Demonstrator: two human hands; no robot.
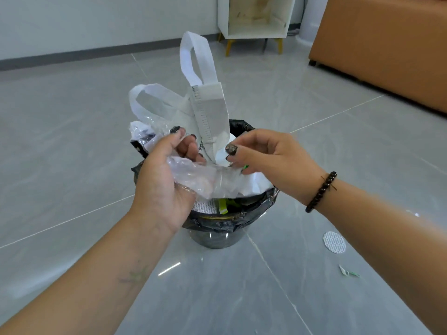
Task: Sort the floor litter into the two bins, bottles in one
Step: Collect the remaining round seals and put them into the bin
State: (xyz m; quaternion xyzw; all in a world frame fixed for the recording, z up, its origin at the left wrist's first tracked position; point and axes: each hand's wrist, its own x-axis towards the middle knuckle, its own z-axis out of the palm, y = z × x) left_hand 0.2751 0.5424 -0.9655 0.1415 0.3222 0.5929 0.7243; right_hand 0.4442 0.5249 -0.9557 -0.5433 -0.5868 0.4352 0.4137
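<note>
A round bin (215,240) lined with a black bag stands on the floor below both hands. My left hand (162,187) grips crumpled clear plastic wrap (200,177) over the bin's mouth. My right hand (268,158) pinches a small white round disc (222,157) at the base of a white fabric bag (210,110) whose two handle loops stick upward. Green and white scraps lie inside the bin. No bottle and no second bin are in view.
On the grey tile floor to the right lie a white round patterned disc (335,242) and a small green-white wrapper scrap (348,272). A white cabinet on yellow legs (256,18) and an orange sofa (382,49) stand at the back.
</note>
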